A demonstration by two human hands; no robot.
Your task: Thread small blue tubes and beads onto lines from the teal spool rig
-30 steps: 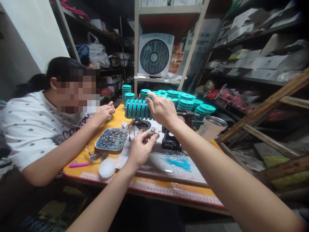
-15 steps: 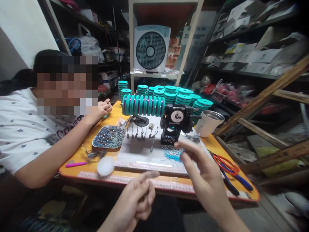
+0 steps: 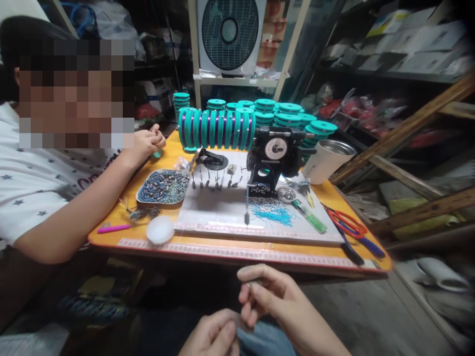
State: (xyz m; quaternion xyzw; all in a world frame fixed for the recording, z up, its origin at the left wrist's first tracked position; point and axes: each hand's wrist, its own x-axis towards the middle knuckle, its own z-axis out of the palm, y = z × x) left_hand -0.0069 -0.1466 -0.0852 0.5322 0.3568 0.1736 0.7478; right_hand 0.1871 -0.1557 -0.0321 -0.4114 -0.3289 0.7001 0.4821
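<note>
In front of the table edge, low in the view, my left hand is closed with thumb and fingertips pinched together. Close by, my right hand pinches with its thumb and index finger; whatever lies between them is too small to make out. Beyond the hands, a row of teal foam spools sits on a black winder with a round dial. Dark weights dangle on lines below the spools. A single weight hangs nearer the front. Blue tubes and tiny metal beads lie on a white board.
A tray of small blue and dark parts stands left, behind a white round lid and a pink-handled tool. Right are a green-handled tool, pliers and a cup. Another person's arm rests at left.
My right hand has come down and left from over the table, its fingers closing near my left hand. My left hand has lowered slightly. The view has tilted downward.
</note>
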